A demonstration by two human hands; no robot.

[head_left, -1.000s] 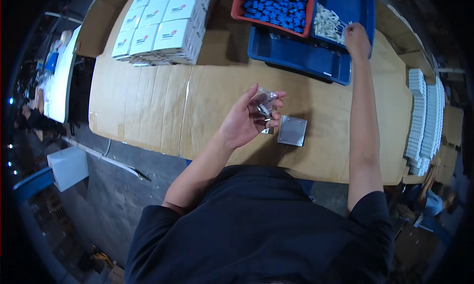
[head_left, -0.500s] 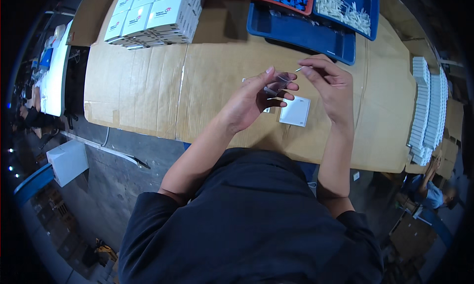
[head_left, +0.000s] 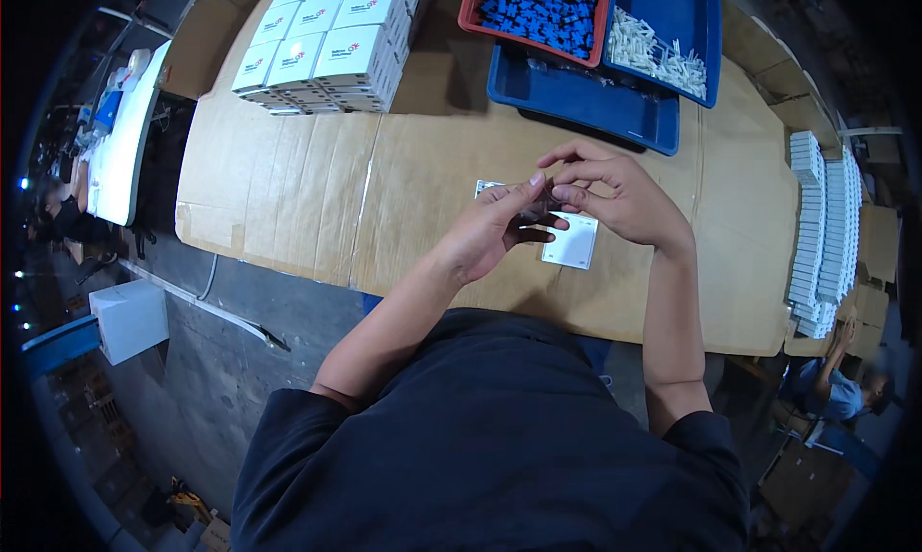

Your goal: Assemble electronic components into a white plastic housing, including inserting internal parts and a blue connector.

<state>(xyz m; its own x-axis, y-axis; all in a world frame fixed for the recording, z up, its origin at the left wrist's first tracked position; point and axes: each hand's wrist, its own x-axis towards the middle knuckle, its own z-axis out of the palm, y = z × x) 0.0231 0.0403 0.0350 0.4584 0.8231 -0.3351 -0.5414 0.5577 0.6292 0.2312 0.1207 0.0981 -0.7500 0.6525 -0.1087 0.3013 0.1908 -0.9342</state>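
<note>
My left hand [head_left: 487, 228] holds a small clear plastic bag [head_left: 541, 207] between thumb and fingers, above the near middle of the table. My right hand [head_left: 629, 199] has its thumb and forefinger pinched at the bag's edge, its other fingers curled above. What sits in that pinch is too small and covered to make out. Below the hands a square white plate [head_left: 573, 245] lies on the cardboard, partly hidden by my fingers. Another white piece [head_left: 486, 186] shows just behind my left thumb.
Past my hands are a blue tray [head_left: 586, 120], a red bin [head_left: 468, 16] of blue plastic parts and a blue bin [head_left: 713, 34] of white plugs. White boxes [head_left: 322, 48] are stacked far left. White pieces [head_left: 812, 235] stand in rows at right, near another person [head_left: 837, 384].
My right hand has come left and down to the bag in my left hand. The thin white piece that showed in its fingertips is now hidden. The view has shifted slightly.
</note>
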